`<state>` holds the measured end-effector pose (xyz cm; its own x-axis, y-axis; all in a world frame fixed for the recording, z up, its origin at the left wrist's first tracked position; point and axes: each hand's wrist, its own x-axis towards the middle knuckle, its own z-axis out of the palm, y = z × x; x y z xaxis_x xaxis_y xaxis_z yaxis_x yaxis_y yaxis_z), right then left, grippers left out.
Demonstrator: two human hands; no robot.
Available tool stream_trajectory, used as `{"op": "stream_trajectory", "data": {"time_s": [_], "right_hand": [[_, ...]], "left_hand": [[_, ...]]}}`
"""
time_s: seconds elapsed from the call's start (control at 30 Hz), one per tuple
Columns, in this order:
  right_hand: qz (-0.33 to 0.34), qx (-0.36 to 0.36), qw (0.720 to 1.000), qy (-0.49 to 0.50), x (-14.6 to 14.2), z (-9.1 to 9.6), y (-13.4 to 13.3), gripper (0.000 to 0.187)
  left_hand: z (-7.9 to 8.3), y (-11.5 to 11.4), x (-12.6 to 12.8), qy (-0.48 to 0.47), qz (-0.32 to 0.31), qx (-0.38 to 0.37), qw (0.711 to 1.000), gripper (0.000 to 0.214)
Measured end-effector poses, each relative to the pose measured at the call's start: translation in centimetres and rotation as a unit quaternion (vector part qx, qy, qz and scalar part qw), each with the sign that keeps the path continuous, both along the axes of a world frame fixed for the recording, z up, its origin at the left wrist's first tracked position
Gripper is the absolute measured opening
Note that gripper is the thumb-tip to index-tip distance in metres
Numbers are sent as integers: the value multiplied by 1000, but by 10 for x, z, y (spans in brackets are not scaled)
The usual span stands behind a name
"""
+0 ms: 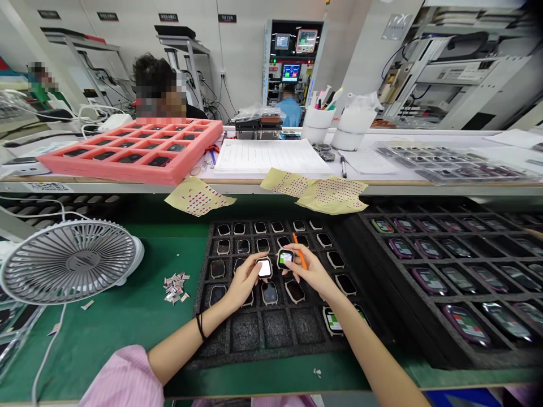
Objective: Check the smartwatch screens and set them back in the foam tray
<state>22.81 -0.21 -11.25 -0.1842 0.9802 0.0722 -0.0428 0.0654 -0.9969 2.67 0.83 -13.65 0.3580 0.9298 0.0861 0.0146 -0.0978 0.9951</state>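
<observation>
Right at the fingertips of my left hand (244, 282) sits a white-lit smartwatch (264, 268), pinched by its edge, just to the right of the fingers. My right hand (313, 271) is closed around a green-and-white-lit smartwatch (285, 258), which lies to the left of the palm; my thumb rests on the lower part of its screen while the fingers curl about the case. An orange stick (296, 243) is tucked among those same fingers and slants up past the watch. The two watches are side by side, near each other but apart, their screens turned up toward me.

Both hands are above a black foam tray (263, 357), where dark-screened smartwatches lie in rows of square compartments. Near the tray's lower right corner, a lit smartwatch (333, 321) lies just beside my right forearm.

The tray rests on the green tabletop (142, 319). Left of it are a pile of small scraps (176, 287) and, farther out, a grey fan (72, 260). To the right, well apart from my hands, a second foam tray (487, 356) holds more watches, several with purple cases. Beyond the tray, yellow sheets (333, 193) with rows of reddish dots hang over the edge of a shelf (241, 184), which carries a red foam tray (175, 174).
</observation>
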Motion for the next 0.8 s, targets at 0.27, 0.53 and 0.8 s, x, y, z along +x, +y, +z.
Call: {"op": "stream_trajectory", "data": {"time_s": [0.27,0.53,0.8], "right_hand": [[-15,-9,1000,8,0,2,1,31],[-44,-5,999,0,0,1,1,28],[5,-4,1000,-2,-1,2,1,30]], "left_hand": [[-7,0,4,-57,-23,-3,998,57],[7,0,2,-27,25,-20,999,36],[6,-1,2,-27,15,-27,999,33]]}}
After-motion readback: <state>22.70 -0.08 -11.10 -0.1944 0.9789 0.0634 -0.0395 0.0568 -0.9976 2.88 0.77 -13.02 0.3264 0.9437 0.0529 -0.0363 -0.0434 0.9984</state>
